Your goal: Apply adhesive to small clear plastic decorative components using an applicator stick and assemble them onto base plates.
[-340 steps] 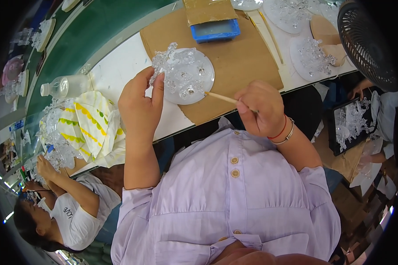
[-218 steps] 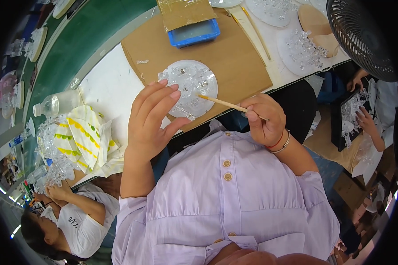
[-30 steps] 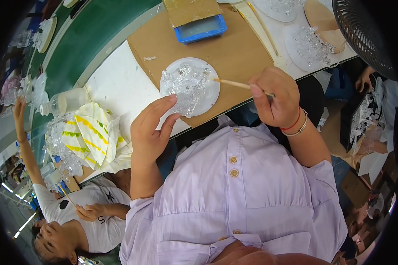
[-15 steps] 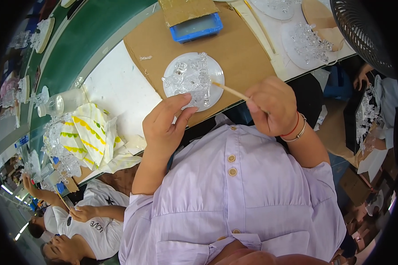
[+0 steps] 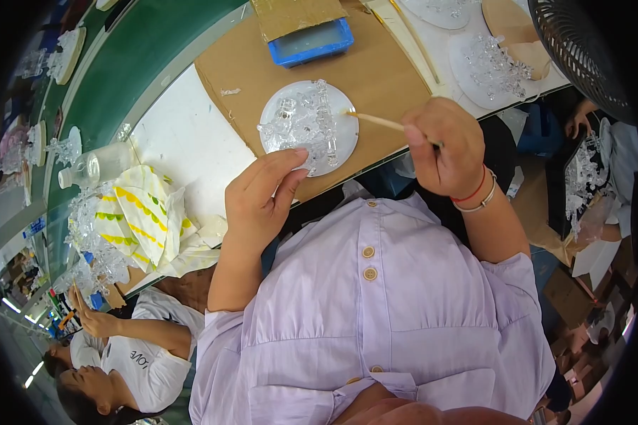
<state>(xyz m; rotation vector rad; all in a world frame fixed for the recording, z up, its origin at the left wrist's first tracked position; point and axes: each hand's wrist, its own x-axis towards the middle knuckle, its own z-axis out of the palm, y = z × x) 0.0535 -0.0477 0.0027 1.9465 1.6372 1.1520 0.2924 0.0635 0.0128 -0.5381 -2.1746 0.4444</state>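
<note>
One stick point(image 5: 381, 122) is gripped by right fingers point(image 5: 417, 142), seemingly for dabbing the disc point(image 5: 346, 134); left fingers point(image 5: 290, 157) touch it, grip unclear; next move needs steadiness.

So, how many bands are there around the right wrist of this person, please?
2: a red cord nearer the right hand, and a pale bangle farther from it. Another could be hidden on the unseen side.
</note>
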